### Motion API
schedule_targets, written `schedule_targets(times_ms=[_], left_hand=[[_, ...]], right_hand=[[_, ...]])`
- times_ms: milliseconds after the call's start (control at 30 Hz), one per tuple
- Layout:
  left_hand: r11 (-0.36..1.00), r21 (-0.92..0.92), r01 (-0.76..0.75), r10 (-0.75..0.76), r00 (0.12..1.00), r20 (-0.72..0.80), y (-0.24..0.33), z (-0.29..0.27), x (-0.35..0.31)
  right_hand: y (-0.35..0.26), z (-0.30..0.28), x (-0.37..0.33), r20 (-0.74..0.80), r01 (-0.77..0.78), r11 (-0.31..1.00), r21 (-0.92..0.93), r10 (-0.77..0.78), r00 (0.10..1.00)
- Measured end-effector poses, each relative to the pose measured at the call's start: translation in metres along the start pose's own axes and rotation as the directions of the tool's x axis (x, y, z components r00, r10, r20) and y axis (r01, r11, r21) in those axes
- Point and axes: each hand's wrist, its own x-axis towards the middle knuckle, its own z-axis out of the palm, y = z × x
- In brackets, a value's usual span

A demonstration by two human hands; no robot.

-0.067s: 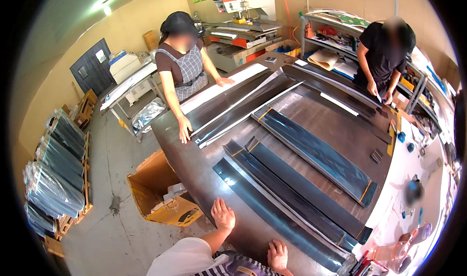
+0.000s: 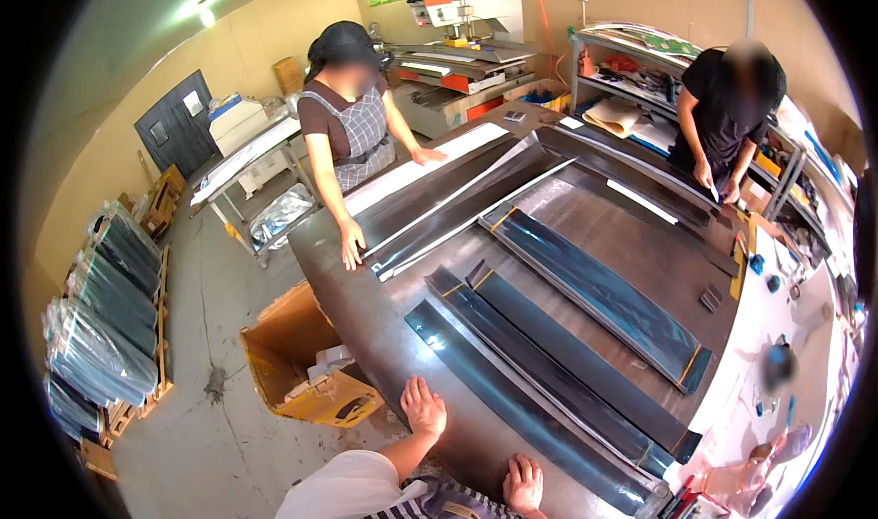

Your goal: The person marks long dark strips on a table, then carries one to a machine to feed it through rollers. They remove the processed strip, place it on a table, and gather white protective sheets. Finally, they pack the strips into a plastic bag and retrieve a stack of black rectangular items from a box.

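My left hand (image 2: 423, 406) lies flat on the near left edge of the dark worktable (image 2: 462, 418), fingers stretched out, holding nothing. Further right, my right hand (image 2: 523, 483) rests on the near edge with its fingers slightly bent and apart. Just beyond both hands runs a long, glossy dark film strip (image 2: 512, 395), touched by neither. Behind it lie a stack of dark strips (image 2: 540, 373) and another long dark strip (image 2: 585, 363). A wider stack of shiny blue-black strips (image 2: 594, 290), bound with yellow bands, sits farther back.
Across the table a person in a checked apron (image 2: 357, 130) rests both hands near long strips. A second person in black (image 2: 732, 98) handles something small by the shelves (image 2: 631, 89). An open cardboard box (image 2: 302, 354) stands left of the table; wrapped rolls (image 2: 101, 336) stand on pallets.
The view has shifted very slightly. Both my hands stay in place on the table.
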Motion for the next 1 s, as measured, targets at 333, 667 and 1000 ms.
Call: schedule_targets(times_ms=[333, 667, 1000], left_hand=[[0.983, -0.180, 0.033, -0.026, 0.999, 0.039, -0.003, -0.006, -0.002], [0.384, -0.923, -0.007, 0.457, 0.870, 0.184, -0.103, -0.119, 0.023], [0.250, -0.238, -0.939, 0.439, 0.329, -0.836, -0.194, -0.514, 0.040]], right_hand=[[-0.019, -0.002, 0.006, -0.006, -0.018, 0.984, -0.175, 0.017, 1.000], [-0.038, 0.002, 0.011, 0.035, -0.008, 0.966, -0.259, 0.018, 0.999], [-0.133, 0.007, 0.057, 0.120, 0.270, 0.932, -0.241, -0.247, 0.961]])
